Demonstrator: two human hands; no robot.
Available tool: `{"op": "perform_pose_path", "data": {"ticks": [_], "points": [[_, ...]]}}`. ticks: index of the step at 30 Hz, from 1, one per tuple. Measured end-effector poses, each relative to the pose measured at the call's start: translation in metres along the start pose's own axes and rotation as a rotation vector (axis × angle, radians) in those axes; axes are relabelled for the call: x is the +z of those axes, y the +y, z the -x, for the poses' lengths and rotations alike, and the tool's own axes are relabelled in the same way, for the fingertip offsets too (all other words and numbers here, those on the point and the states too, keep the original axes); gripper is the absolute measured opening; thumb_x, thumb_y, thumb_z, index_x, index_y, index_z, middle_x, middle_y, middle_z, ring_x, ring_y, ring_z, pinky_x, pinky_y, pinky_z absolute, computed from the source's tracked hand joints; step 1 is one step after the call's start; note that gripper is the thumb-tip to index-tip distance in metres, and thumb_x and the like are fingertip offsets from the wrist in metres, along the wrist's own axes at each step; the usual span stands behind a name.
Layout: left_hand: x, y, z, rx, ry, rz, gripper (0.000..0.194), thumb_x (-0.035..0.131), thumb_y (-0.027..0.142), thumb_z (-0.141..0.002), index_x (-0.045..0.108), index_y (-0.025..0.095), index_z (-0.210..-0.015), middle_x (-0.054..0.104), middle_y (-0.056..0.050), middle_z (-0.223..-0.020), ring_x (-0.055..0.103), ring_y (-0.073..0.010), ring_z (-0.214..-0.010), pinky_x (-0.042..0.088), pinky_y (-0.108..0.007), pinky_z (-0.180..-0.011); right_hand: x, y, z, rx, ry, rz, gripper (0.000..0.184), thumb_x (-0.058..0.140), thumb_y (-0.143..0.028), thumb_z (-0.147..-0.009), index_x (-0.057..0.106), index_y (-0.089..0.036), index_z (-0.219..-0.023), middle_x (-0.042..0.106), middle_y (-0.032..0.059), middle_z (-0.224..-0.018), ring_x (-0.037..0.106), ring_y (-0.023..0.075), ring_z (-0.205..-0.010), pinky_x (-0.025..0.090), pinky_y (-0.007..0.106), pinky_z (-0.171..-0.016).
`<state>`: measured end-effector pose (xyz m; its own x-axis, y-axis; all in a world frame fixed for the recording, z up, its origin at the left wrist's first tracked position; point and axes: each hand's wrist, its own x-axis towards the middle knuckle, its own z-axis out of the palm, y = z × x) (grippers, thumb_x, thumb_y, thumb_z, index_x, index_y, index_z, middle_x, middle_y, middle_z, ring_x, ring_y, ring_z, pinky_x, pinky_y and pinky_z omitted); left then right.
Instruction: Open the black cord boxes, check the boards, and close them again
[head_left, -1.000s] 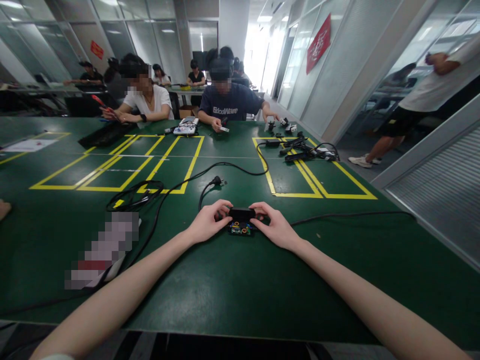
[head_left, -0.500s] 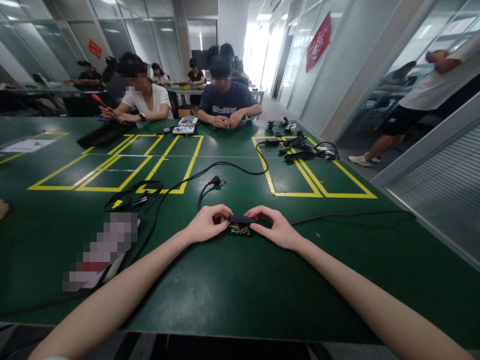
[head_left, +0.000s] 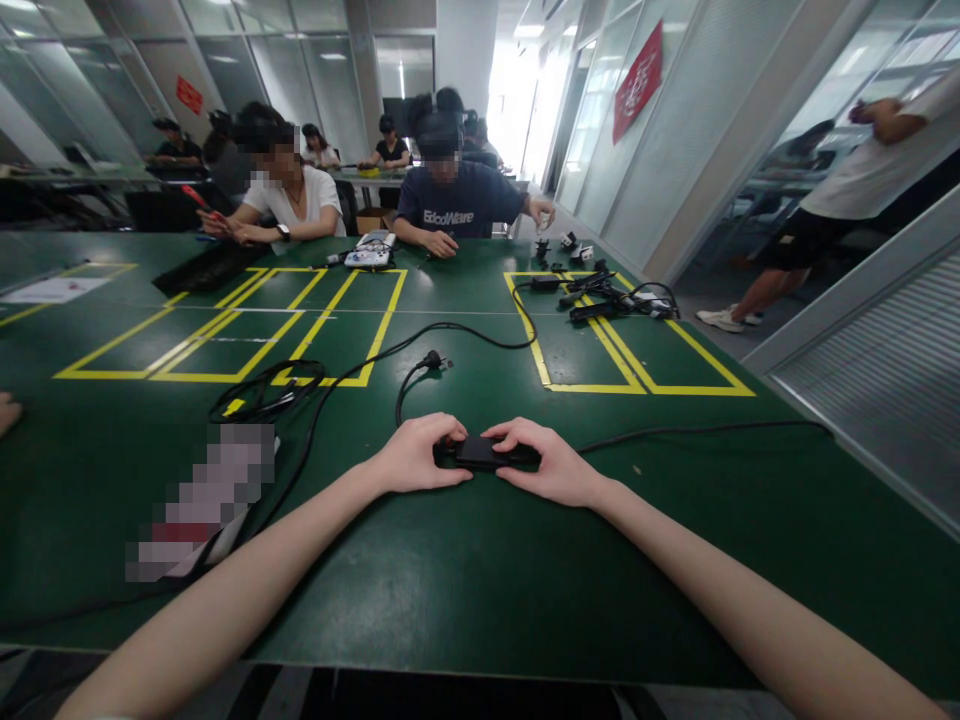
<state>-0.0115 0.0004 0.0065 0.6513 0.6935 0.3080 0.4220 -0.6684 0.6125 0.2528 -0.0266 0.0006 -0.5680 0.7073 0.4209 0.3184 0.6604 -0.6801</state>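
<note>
The foreground is filled by a green table (head_left: pixel 420 560), marked with yellow tape (head_left: pixel 596 388). At twelve o'clock, a pale pillar (head_left: pixel 466 50) is flanked by bright, washed-out light (head_left: pixel 514 120). Glass partitions (head_left: pixel 270 80) are seen at eleven, where a far table (head_left: pixel 367 180) is placed. A red hanging (head_left: pixel 637 80) is mounted at one. Grey floor (head_left: pixel 679 335) is exposed towards three, beside a ribbed panel (head_left: pixel 892 390).

table (head_left: pixel 420 540): green | tape (head_left: pixel 592 390): yellow | box (head_left: pixel 480 451): black | wall banner (head_left: pixel 638 82): red
</note>
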Motion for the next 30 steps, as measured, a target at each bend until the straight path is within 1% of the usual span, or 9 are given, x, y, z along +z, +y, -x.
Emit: {"op": "perform_pose_path", "data": {"ticks": [5, 10, 13, 15, 18, 20, 24, 27, 30], "points": [[0.0023, 0.0002, 0.0013, 0.041, 0.003, -0.093, 0.024, 0.076, 0.032, -0.079, 0.062, 0.021, -0.094, 0.072, -0.003, -0.098, 0.067, -0.0188, -0.086, 0.050, -0.028, -0.074, 0.0009, 0.0015, 0.0014, -0.014, -0.006, 0.044, 0.018, 0.071, -0.018, -0.087, 0.063, -0.023, -0.102, 0.074, 0.0112, -0.122, 0.070, 0.0243, -0.109, 0.055, 0.044, -0.095], [0.0038, 0.0028, 0.0019, 0.092, 0.012, -0.191, 0.019, 0.070, 0.034, -0.084, 0.059, 0.020, -0.091, 0.072, -0.005, -0.097, 0.066, -0.0201, -0.085, 0.050, -0.030, -0.075, 0.0047, 0.0045, 0.0012, -0.017, -0.032, 0.121, 0.031, 0.077, -0.021, -0.083, 0.063, -0.023, -0.111, 0.072, 0.0122, -0.124, 0.069, 0.0268, -0.109, 0.056, 0.044, -0.094], [0.0037, 0.0040, 0.0016, 0.078, 0.023, -0.216, 0.020, 0.070, 0.034, -0.084, 0.060, 0.020, -0.095, 0.071, -0.005, -0.094, 0.066, -0.0202, -0.083, 0.051, -0.030, -0.073, 0.0067, 0.0048, 0.0005, -0.015, -0.035, 0.215, 0.029, 0.075, -0.023, -0.086, 0.065, -0.022, -0.113, 0.073, 0.0126, -0.117, 0.068, 0.0273, -0.104, 0.057, 0.044, -0.089], [0.0032, 0.0044, 0.0011, 0.086, 0.010, -0.228, 0.024, 0.071, 0.033, -0.084, 0.062, 0.020, -0.102, 0.071, -0.005, -0.095, 0.067, -0.0209, -0.085, 0.052, -0.031, -0.074, 0.0074, 0.0048, 0.0005, -0.044, -0.041, 0.268, 0.024, 0.073, -0.026, -0.090, 0.065, -0.022, -0.112, 0.073, 0.0131, -0.114, 0.068, 0.0277, -0.101, 0.057, 0.045, -0.087], [0.0026, 0.0039, 0.0003, 0.127, -0.020, -0.227, 0.034, 0.071, 0.032, -0.086, 0.064, 0.019, -0.116, 0.073, -0.007, -0.101, 0.068, -0.0225, -0.091, 0.054, -0.032, -0.080, 0.0080, 0.0056, 0.0010, -0.089, -0.042, 0.310, 0.022, 0.069, -0.030, -0.094, 0.066, -0.021, -0.114, 0.073, 0.0136, -0.113, 0.067, 0.0281, -0.100, 0.057, 0.046, -0.087], [0.0026, 0.0025, 0.0000, 0.139, -0.020, -0.217, 0.037, 0.069, 0.034, -0.088, 0.064, 0.020, -0.122, 0.073, -0.008, -0.106, 0.069, -0.0231, -0.096, 0.055, -0.034, -0.084, 0.0084, 0.0062, 0.0013, -0.088, -0.039, 0.325, 0.024, 0.066, -0.032, -0.097, 0.065, -0.021, -0.118, 0.073, 0.0139, -0.113, 0.067, 0.0281, -0.101, 0.057, 0.046, -0.088], [0.0034, -0.0008, -0.0003, 0.136, -0.014, -0.222, 0.038, 0.069, 0.034, -0.090, 0.064, 0.018, -0.124, 0.074, -0.010, -0.111, 0.069, -0.0243, -0.100, 0.056, -0.036, -0.087, 0.0088, 0.0041, -0.0005, -0.034, -0.051, 0.359, 0.026, 0.057, -0.034, -0.103, 0.063, -0.018, -0.123, 0.073, 0.0145, -0.112, 0.067, 0.0281, -0.101, 0.057, 0.046, -0.089], [0.0046, -0.0022, -0.0005, 0.127, -0.019, -0.257, 0.030, 0.065, 0.028, -0.092, 0.064, 0.019, -0.121, 0.075, -0.009, -0.108, 0.070, -0.0236, -0.098, 0.056, -0.035, -0.087, 0.0080, 0.0002, -0.0028, -0.001, -0.066, 0.362, 0.027, 0.052, -0.033, -0.105, 0.063, -0.019, -0.125, 0.073, 0.0138, -0.112, 0.068, 0.0270, -0.100, 0.057, 0.045, -0.090], [0.0058, -0.0024, -0.0006, 0.131, -0.027, -0.284, 0.027, 0.062, 0.024, -0.095, 0.064, 0.019, -0.121, 0.075, -0.008, -0.106, 0.071, -0.0231, -0.097, 0.055, -0.035, -0.087, 0.0075, -0.0020, -0.0037, -0.005, -0.079, 0.334, 0.031, 0.056, -0.035, -0.103, 0.062, -0.020, -0.129, 0.073, 0.0132, -0.115, 0.069, 0.0268, -0.102, 0.057, 0.044, -0.091]]}}
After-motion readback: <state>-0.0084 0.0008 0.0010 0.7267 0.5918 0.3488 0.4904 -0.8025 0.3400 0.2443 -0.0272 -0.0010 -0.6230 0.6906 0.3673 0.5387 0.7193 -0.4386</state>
